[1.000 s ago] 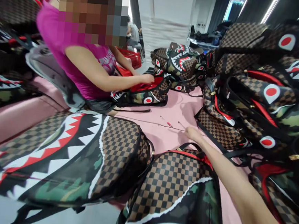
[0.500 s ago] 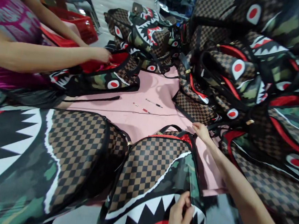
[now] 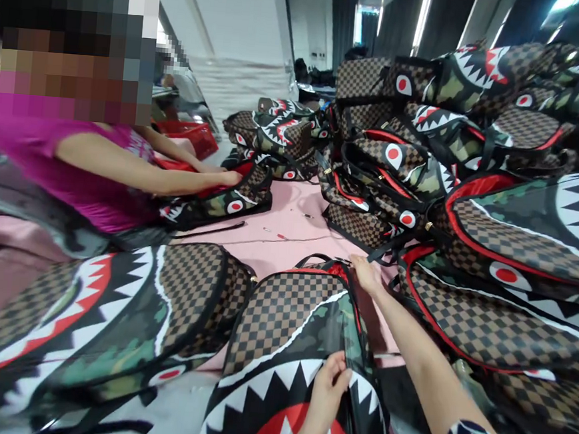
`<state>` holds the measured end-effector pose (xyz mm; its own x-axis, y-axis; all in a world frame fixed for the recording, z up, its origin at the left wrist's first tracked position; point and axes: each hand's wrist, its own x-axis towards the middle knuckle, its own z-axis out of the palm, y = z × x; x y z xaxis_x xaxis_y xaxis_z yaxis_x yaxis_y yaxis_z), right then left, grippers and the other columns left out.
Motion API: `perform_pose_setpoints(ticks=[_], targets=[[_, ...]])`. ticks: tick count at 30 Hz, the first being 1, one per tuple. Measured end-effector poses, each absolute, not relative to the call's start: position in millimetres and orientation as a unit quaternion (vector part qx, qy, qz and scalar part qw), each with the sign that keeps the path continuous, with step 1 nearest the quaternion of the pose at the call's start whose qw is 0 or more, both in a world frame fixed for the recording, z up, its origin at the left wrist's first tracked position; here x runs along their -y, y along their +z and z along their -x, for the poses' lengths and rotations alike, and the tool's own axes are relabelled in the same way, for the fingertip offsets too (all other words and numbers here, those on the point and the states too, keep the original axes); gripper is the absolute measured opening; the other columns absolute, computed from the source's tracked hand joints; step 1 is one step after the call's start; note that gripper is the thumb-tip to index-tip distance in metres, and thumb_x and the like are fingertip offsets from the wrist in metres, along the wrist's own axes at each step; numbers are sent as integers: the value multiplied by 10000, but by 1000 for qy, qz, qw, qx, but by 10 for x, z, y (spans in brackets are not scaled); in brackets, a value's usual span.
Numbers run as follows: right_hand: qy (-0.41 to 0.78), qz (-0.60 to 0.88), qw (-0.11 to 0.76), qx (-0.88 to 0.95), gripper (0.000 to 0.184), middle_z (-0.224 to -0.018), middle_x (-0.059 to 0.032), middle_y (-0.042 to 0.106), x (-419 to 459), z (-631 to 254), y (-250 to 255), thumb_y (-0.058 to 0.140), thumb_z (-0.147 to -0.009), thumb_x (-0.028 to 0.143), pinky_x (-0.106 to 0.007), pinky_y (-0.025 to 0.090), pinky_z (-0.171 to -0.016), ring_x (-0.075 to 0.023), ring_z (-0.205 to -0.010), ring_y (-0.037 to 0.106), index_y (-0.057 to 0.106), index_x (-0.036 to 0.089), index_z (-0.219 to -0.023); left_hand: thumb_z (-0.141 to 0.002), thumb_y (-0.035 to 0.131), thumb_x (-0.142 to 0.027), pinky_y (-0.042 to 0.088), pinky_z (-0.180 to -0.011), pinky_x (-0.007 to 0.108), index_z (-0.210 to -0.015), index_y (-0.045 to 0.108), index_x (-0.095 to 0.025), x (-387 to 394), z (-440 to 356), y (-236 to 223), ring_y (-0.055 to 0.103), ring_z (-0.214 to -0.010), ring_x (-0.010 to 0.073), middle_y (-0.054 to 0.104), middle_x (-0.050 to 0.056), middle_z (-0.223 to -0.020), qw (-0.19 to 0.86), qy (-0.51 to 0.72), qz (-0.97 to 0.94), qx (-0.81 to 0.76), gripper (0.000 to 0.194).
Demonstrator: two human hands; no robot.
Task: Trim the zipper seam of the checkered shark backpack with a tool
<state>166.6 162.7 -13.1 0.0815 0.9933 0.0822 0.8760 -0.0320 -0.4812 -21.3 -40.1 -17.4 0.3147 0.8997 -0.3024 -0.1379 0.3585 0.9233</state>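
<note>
A backpack (image 3: 287, 310) with a brown check, camouflage and shark-teeth print lies before me, its front panel facing up. My left hand (image 3: 331, 381) rests on the panel by the side zipper, thumb and fingers pinched together. Whatever is between those fingers is hidden. At the far right corner, near the red-lined opening, my right hand (image 3: 365, 274) is closed on the backpack's upper edge. A black top handle loop (image 3: 315, 259) stands up beside it.
Another shark-print backpack (image 3: 188, 296) lies close on the left. More bags (image 3: 502, 314) are piled along the right. On the pink table cover (image 3: 291, 197) lie pens (image 3: 282, 237) and a black strap (image 3: 213, 230). A co-worker in a magenta shirt (image 3: 92, 175) reaches into an open bag (image 3: 251, 190).
The view has tilted up and shifted left, bringing more of the co-worker and room into sight. Both my hands stay at about the same places on the backpack.
</note>
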Motion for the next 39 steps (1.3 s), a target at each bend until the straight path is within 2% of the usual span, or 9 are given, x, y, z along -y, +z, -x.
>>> perform_pose_setpoints(ticks=[4, 10, 16, 20, 22, 26, 31, 35, 39], targets=[[205, 720, 227, 623, 226, -1158, -71, 550, -1646, -1537, -186, 521, -873, 300, -427, 416, -902, -200, -1041, 523, 575, 183, -1060, -661, 666, -267, 353, -542, 212, -857, 581, -145, 349, 150, -48, 447, -517, 84, 471, -52, -556, 686, 375, -401, -477, 246], [296, 745, 326, 501, 262, -949, -146, 621, -849, -1724, -255, 410, -880, 294, -350, 447, -759, -225, -897, 586, 590, 116, -945, -587, 717, -217, 368, -530, 206, -826, 570, -135, 274, 174, -35, 461, -478, 68, 511, -60, -538, 701, 362, -361, -496, 292], [357, 672, 510, 401, 274, -728, -22, 601, 573, -1606, -153, 421, -824, 444, -259, 468, -576, -144, -642, 581, 517, 190, -860, -607, 726, -273, 312, -427, 170, -796, 595, -138, 272, 78, 45, 416, -436, 50, 487, -63, -519, 687, 341, -389, -511, 266], [370, 655, 560, 347, 317, -463, 79, 387, 1143, -1384, -184, 478, -792, 509, -217, 354, -409, -86, -386, 372, 474, 204, -708, -597, 731, -256, 297, -394, 172, -614, 538, -144, 221, -14, 65, 394, -386, 51, 436, -64, -445, 671, 327, -400, -532, 223], [377, 652, 560, 346, 317, -452, 86, 369, 1250, -1311, -160, 500, -783, 504, -212, 304, -382, -76, -365, 315, 498, 197, -703, -620, 715, -286, 355, -415, 194, -588, 538, -134, 197, -5, 92, 455, -404, 77, 499, -19, -473, 676, 309, -402, -535, 234], [390, 640, 527, 400, 257, -579, 31, 536, 1270, -1246, -17, 629, -695, 435, -229, 372, -493, -109, -499, 459, 611, 183, -744, -660, 685, -296, 450, -523, 235, -739, 629, -120, 245, 246, 231, 589, -573, 139, 645, 78, -686, 644, 322, -423, -550, 202], [341, 681, 455, 462, 226, -691, 8, 626, 1244, -1140, 194, 665, -672, 398, -267, 409, -616, -161, -632, 554, 648, 224, -815, -698, 635, -297, 459, -709, 242, -858, 676, -184, 557, 1012, 428, 611, -765, 163, 685, 43, -848, 472, 379, -502, -618, 200], [316, 670, 372, 559, 221, -691, 13, 627, 1383, -1011, 319, 646, -709, 381, -263, 414, -621, -163, -642, 569, 646, 237, -876, -757, 565, -309, 466, -746, 280, -861, 680, -194, 944, 1380, 414, 617, -725, 179, 699, 39, -823, 327, 365, -558, -670, 192], [363, 589, 357, 628, 195, -746, -11, 622, 1699, -1122, 315, 585, -779, 315, -242, 422, -609, -142, -642, 560, 661, 205, -921, -840, 462, -205, 487, -766, 290, -913, 664, -195, 1490, 1172, 274, 622, -812, 171, 694, 42, -882, 275, 353, -721, -530, 216]])
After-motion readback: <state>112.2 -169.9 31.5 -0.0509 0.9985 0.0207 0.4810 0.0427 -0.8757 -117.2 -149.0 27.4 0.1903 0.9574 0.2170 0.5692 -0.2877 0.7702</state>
